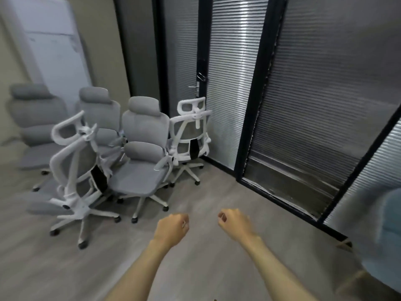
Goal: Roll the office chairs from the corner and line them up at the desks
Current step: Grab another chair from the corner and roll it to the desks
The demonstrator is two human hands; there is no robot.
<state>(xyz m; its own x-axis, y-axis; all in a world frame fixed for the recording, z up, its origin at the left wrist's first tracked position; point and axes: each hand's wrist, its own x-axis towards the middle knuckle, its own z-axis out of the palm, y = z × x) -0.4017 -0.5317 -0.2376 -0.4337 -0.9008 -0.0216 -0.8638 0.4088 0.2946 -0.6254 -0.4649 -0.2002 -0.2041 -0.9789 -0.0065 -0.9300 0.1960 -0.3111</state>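
Note:
Several grey office chairs with white frames are bunched in the room's corner. The nearest front-facing chair (141, 170) shows its seat toward me. Left of it, a chair (73, 170) turns its mesh back to me. Another back-turned chair (191, 135) stands against the blinds, and two more chairs (36, 118) sit behind at the left. My left hand (172, 228) and my right hand (233, 222) hover over the floor in front of the chairs, fingers curled in, holding nothing and touching no chair.
Dark-framed glass partitions with blinds (314, 105) run along the right, with a door handle (196, 88) near the corner. A tall white floor unit (54, 51) stands at the back left. A light blue object (386, 235) lies at the right edge. Grey floor (206, 192) stretches before me.

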